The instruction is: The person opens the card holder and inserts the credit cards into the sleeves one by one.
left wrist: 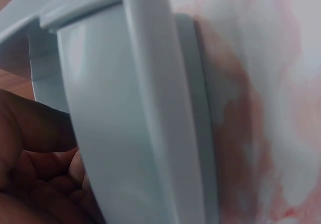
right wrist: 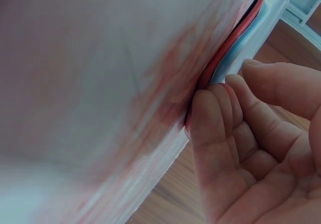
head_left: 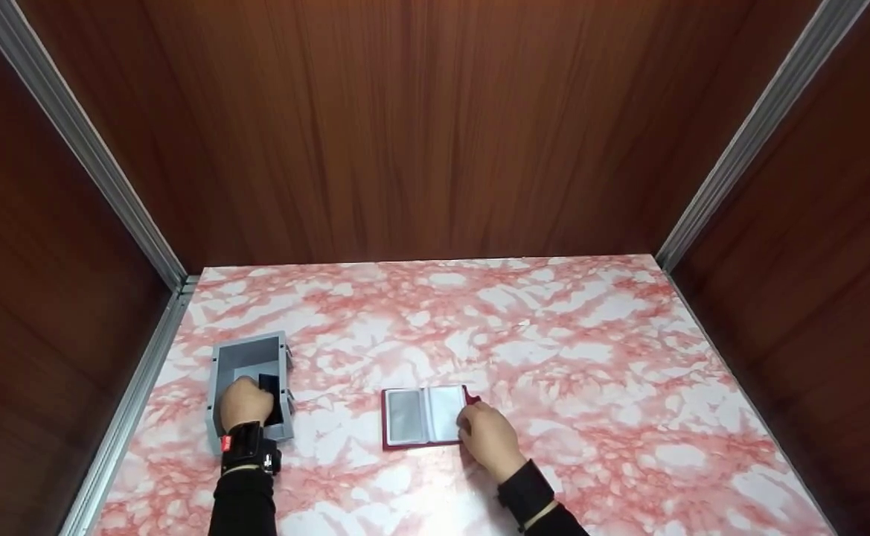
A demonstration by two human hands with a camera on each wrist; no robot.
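Observation:
An open red card holder (head_left: 405,418) with clear plastic sleeves lies flat on the table. My right hand (head_left: 491,439) is at its right edge, fingers bent round the red cover edge (right wrist: 215,63) and the thumb over the page side in the right wrist view. To the left stands a grey plastic bin (head_left: 250,348). My left hand (head_left: 245,404) reaches into it with curled fingers, beside a flat black item (head_left: 274,402) along the bin's right wall. The bin wall (left wrist: 115,113) hides the left fingertips in the left wrist view, so any grip on it is unclear.
The tabletop (head_left: 591,372) has a red and white marbled pattern. Brown wood-grain panels (head_left: 420,134) enclose it at the back and both sides, with grey metal rails (head_left: 122,193) at the corners. Between the bin and the card holder lies bare table.

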